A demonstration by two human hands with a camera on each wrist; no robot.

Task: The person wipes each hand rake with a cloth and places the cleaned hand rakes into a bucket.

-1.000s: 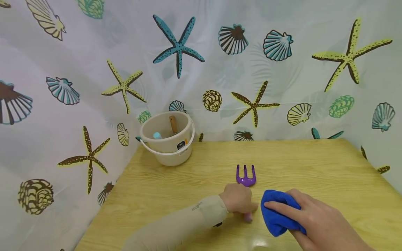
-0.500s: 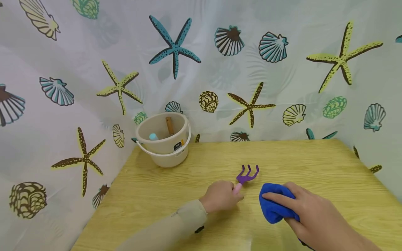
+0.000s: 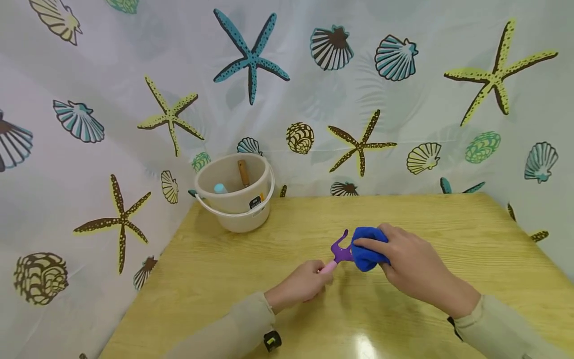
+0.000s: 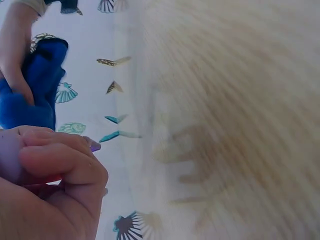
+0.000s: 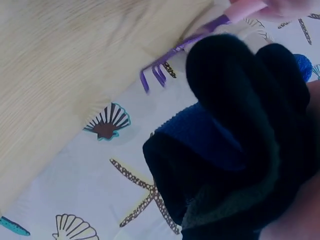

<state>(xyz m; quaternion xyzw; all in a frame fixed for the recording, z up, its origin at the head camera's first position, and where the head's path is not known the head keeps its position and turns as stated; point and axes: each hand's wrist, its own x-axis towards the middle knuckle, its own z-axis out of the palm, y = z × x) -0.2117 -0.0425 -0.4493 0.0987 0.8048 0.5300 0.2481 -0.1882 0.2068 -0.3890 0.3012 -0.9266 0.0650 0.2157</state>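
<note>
My left hand (image 3: 302, 284) grips the pink handle of a small garden hand rake (image 3: 340, 252), holding it up over the table. Its purple head has bent prongs, one pointing up in the head view; the others are hidden behind the blue cloth. In my right hand (image 3: 410, 262) a bunched blue cloth (image 3: 368, 249) is pinched between thumb and fingers, overlapping the rake head in that view. From the right wrist, the rake's prongs (image 5: 159, 74) show just beyond the dark folds of the cloth (image 5: 200, 145). Curled fingers (image 4: 65, 160) hide most of the handle in the left wrist view.
A beige bucket (image 3: 233, 207) with a white handle stands at the back left of the wooden table (image 3: 403, 214). Inside it are a wooden-handled thing (image 3: 243, 172) and something with a light blue top (image 3: 220, 188). A seashell-and-starfish curtain (image 3: 278, 109) surrounds the table's back and sides.
My left hand has lifted the hand rake from the table and tilted it, moving left. My right hand has brought the blue cloth up and left to the rake's head.
</note>
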